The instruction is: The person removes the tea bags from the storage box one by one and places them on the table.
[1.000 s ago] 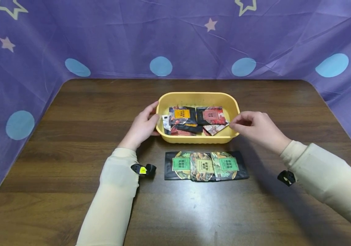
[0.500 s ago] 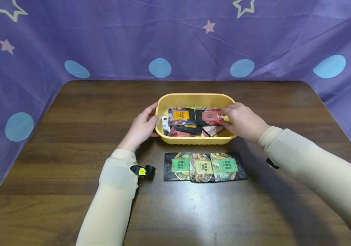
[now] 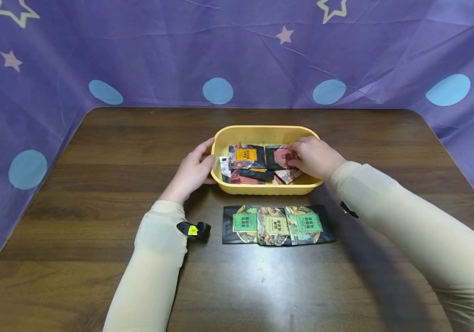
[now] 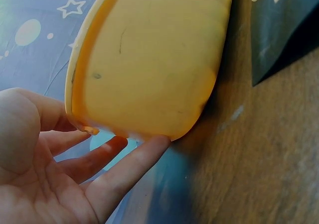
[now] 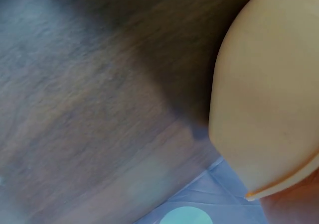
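A yellow plastic basket [image 3: 270,189] holds several printed tea sachets. My left hand [image 3: 191,170] holds its left end; in the left wrist view the thumb is at the rim and the fingers [image 4: 132,167] lie against the outer wall. My right hand [image 3: 316,157] reaches in over the right rim, with thumb and fingers on a red-labelled sachet [image 3: 273,159], covering its right part. Beside that lies an orange-labelled sachet [image 3: 245,155]. A pale patterned sachet [image 3: 288,176] pokes out below. The right wrist view shows the basket's outer wall [image 5: 269,84] but not the fingertips.
In front of the basket, green-labelled sachets [image 3: 244,223] and a cream-labelled sachet [image 3: 276,225] lie overlapping in a row on the wooden table [image 3: 108,221]. A purple curtain [image 3: 158,55] hangs behind the table and at both sides.
My right hand has left the pale sachet's corner at the basket's right rim and moved left and inward onto the red-labelled sachet. The left hand stays at the basket's end.
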Available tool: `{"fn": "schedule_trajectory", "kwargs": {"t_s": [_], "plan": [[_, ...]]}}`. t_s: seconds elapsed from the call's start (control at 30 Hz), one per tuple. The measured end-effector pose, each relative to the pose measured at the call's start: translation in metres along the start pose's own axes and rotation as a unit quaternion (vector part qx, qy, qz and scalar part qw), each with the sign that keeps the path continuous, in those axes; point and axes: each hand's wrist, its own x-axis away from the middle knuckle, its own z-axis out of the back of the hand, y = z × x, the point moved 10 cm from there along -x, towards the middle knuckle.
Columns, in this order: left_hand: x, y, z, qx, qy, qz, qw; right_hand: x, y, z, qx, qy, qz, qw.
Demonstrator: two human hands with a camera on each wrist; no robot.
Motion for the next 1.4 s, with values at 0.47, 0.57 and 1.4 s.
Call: {"fn": "schedule_trajectory", "kwargs": {"t_s": [0.47,0.57,1.4], "plan": [[-0.001,-0.001,0.001,-0.004,0.0,0.0,1.0,-0.009,-0.002,-0.005,0.01,-0.025,-0.013,1.0],[0.0,-0.001,0.001,-0.005,0.0,0.002,1.0,-0.011,-0.001,-0.009,0.014,-0.039,-0.017,0.999],[0.0,0.0,0.0,-0.007,0.003,-0.004,1.0,-0.012,0.003,-0.017,0.012,-0.084,-0.04,0.996]]}}
